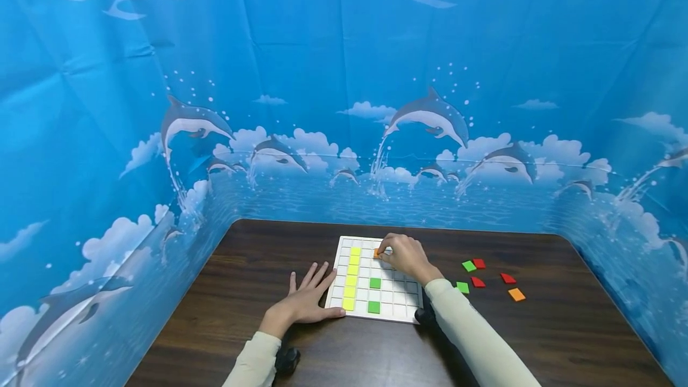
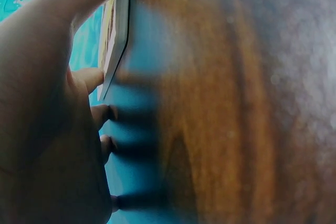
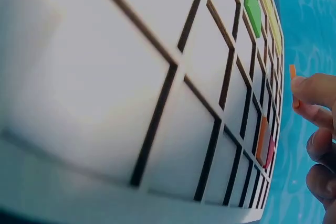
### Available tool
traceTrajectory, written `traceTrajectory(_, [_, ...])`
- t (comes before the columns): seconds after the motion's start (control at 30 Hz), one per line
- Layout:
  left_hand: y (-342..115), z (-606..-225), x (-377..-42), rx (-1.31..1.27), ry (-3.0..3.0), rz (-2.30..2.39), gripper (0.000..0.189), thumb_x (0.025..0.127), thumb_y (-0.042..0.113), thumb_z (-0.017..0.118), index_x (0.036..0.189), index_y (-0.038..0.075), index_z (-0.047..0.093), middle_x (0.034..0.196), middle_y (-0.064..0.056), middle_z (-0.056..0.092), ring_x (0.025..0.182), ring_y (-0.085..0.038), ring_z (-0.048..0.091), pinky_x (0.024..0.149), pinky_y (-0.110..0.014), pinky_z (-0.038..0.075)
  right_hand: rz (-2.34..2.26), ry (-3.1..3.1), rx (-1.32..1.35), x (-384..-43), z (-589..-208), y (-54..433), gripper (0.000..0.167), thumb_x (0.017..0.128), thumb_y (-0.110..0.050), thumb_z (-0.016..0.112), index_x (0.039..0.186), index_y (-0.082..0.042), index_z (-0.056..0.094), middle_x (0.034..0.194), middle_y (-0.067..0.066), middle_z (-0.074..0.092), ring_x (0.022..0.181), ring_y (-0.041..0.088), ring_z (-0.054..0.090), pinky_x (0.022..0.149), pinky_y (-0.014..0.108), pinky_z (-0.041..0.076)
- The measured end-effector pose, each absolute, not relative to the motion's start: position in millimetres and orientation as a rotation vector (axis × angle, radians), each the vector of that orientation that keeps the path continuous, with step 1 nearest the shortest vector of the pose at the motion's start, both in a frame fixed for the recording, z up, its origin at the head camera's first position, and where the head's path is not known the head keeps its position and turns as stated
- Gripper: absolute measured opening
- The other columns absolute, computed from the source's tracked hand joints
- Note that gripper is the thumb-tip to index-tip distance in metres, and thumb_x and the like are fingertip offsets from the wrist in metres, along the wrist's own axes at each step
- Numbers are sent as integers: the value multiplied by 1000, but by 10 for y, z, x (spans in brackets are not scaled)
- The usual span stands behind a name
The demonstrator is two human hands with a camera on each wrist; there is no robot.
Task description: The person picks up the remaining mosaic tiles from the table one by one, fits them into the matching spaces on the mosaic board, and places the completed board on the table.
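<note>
A white gridded board (image 1: 395,309) lies on the table. Several yellow tiles (image 1: 352,269) form a column on its left side, with two green tiles (image 1: 374,283) farther right. Over the board's far part, my right hand (image 1: 405,254) pinches an orange tile (image 3: 293,72) between thumb and finger; the right wrist view shows it held on edge above the grid. In that view an orange-edged tile (image 3: 261,139) and a red one (image 3: 270,153) sit in the grid. My left hand (image 1: 306,304) rests with fingers spread at the board's left edge, its thumb at the near left corner.
Right of the board lie loose tiles: green ones (image 1: 462,287), red ones (image 1: 507,278), some with a curved side, and an orange one (image 1: 516,294). The dark wooden table (image 1: 204,327) meets a blue dolphin-print curtain (image 1: 322,196) at the back and sides.
</note>
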State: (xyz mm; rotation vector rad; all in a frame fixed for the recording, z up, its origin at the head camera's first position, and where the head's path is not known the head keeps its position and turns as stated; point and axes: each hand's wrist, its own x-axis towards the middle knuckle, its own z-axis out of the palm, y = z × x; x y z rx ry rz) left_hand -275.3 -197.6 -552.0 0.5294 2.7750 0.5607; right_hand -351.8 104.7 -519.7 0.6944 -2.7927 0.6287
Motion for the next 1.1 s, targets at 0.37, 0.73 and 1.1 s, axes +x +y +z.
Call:
traceTrajectory(0.37, [-1937,-5489,-2756,595,2797,574,108,87,88,57,172,32,22,182,-4,7,168,-36,-2,120,-83,-10,602,-2824,667,-3610,-5245,1036,4,95,-20,83,98,-19,86,123,2,78,82,18,72,56,29,49])
traceTrajectory(0.73, [-1962,-5479,-2749,560,2780,578,110,87,88,58,172,29,22,182,-7,6,168,-38,-2,121,-81,-12,636,-2873,784,-3584,-5205,1026,11,99,-16,78,106,-18,86,131,4,75,108,26,75,79,44,62])
traceTrajectory(1.1, [-1976,-5517,-2753,530,2777,574,110,87,87,59,172,28,24,182,-4,6,169,-35,-3,123,-79,-12,690,-2888,780,-3530,-5257,1027,11,100,-16,77,106,-19,85,132,4,74,119,29,72,94,52,61])
